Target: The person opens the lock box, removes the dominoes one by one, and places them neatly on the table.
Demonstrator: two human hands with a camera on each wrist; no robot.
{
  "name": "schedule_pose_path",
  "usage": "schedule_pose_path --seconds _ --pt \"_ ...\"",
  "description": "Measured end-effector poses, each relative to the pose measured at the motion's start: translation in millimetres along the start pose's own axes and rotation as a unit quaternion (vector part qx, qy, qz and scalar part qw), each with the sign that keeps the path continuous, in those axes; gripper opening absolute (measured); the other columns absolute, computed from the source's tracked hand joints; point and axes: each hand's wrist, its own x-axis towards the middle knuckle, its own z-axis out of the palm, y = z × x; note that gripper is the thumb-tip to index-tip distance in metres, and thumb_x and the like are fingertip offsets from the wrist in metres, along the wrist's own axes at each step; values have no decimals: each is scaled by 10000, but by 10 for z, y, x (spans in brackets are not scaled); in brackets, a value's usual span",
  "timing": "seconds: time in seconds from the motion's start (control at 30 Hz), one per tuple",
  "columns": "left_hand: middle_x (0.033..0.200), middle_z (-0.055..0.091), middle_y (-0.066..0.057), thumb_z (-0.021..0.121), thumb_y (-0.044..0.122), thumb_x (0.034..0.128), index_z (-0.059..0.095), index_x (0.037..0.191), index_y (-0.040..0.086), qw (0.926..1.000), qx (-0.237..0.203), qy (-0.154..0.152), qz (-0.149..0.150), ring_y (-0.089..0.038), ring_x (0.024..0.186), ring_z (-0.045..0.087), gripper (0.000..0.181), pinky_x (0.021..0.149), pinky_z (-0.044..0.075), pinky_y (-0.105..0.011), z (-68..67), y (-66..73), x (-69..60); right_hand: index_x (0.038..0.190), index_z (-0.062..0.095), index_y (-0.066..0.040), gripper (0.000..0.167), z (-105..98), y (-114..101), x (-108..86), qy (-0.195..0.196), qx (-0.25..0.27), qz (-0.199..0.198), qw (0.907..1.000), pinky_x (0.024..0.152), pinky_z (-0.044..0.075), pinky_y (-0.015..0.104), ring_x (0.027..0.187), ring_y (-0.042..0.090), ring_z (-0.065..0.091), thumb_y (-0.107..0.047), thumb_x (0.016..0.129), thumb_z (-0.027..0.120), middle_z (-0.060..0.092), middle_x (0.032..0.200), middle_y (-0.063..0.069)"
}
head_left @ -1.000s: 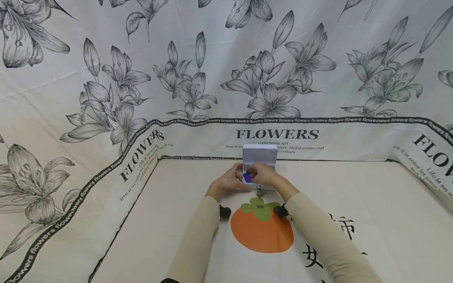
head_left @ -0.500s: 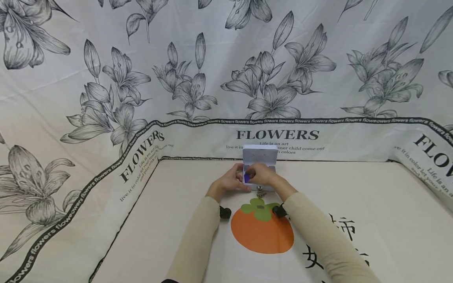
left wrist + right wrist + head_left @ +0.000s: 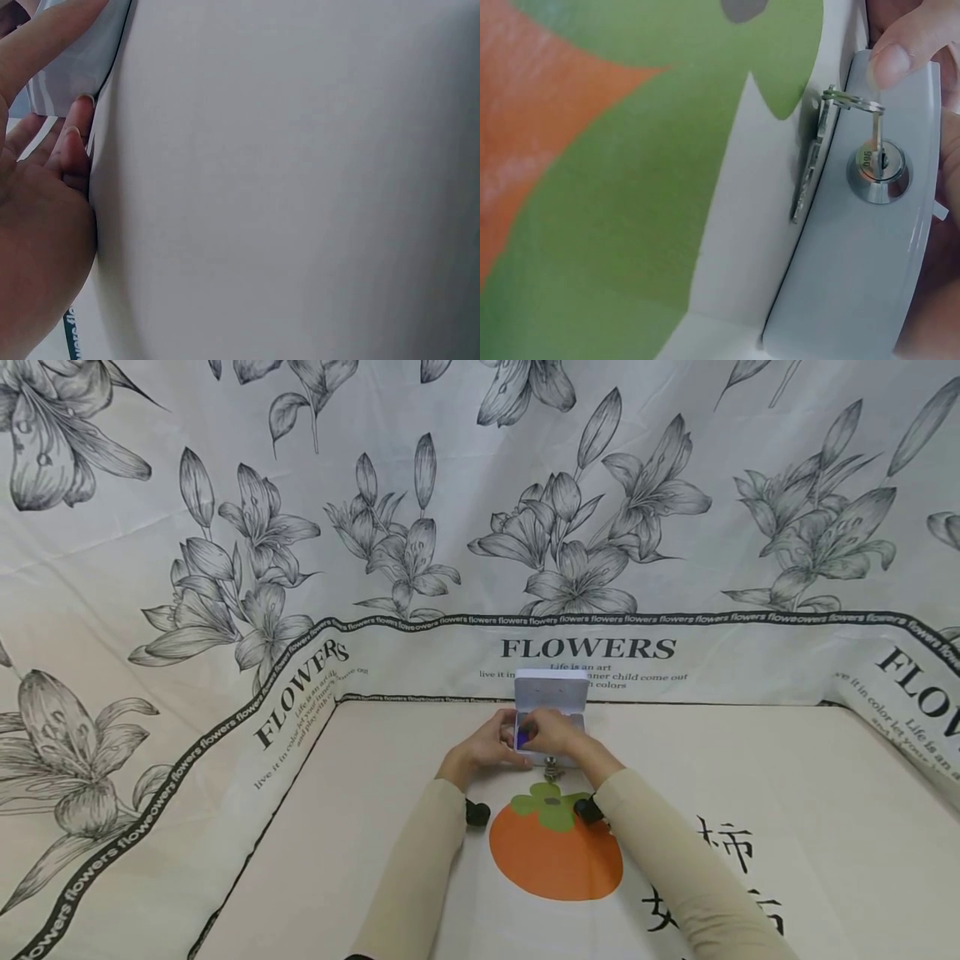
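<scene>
A small pale grey lock box (image 3: pixel 552 690) stands on the table with its lid raised. In the right wrist view, a key (image 3: pixel 877 135) sits in the lock (image 3: pixel 894 184) on its front, and a ring joins it to a second piece of metal. My left hand (image 3: pixel 483 748) holds the box's left end, its thumb on the front wall. My right hand (image 3: pixel 555 733) reaches inside at the left, fingers curled on a small blue-purple thing (image 3: pixel 522 740). Those fingers cover most of it, so its kind cannot be told.
The pale tablecloth (image 3: pixel 390 827) bears a printed orange persimmon (image 3: pixel 557 860) and black characters (image 3: pixel 731 843) on the right. Behind the box hangs a flower-printed curtain (image 3: pixel 420 660). Black wrist devices (image 3: pixel 477 812) show below the hands.
My right hand has sunk slightly over the blue-purple thing, of which less shows now. The left hand stays at the box's end.
</scene>
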Motion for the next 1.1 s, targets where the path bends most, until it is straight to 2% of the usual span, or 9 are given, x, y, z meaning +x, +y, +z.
schedule_pose_path --seconds 0.17,0.4,0.6,0.83,1.1 --pt "933 548 -75 878 -43 715 388 1495 114 10000 -13 -50 -21 -154 848 489 935 847 369 -306 8 -10 -21 1215 691 28 405 33 -15 -10 30 25 52 10000 796 533 376 817 207 633 -135 861 799 699 908 84" --pt "906 534 -76 874 -56 716 387 1491 97 9999 -23 -78 61 -153 828 483 928 813 373 -283 18 -16 -39 1195 700 35 379 56 7 -27 102 -87 -177 9998 765 523 367 793 199 623 -124 865 797 699 902 90" --pt "910 526 -83 872 -65 712 396 1477 86 9999 -78 -70 119 -143 826 480 913 794 378 -265 23 -17 -40 1211 675 43 399 29 63 -83 255 177 -347 9989 746 528 341 806 190 628 -114 865 800 699 919 108" --pt "917 531 -58 881 -43 711 397 1490 105 9999 53 7 94 -142 832 489 930 818 384 -289 10 18 -44 1240 664 32 399 -93 35 -187 480 459 -347 9972 810 536 407 885 231 652 -125 893 782 709 986 124" --pt "1047 556 -81 890 -39 699 391 1500 108 9999 96 33 34 -144 874 500 955 833 398 -286 6 -13 -16 1272 658 26 431 -155 86 -299 784 861 -442 9922 866 546 449 968 282 678 -141 896 785 724 1076 175"
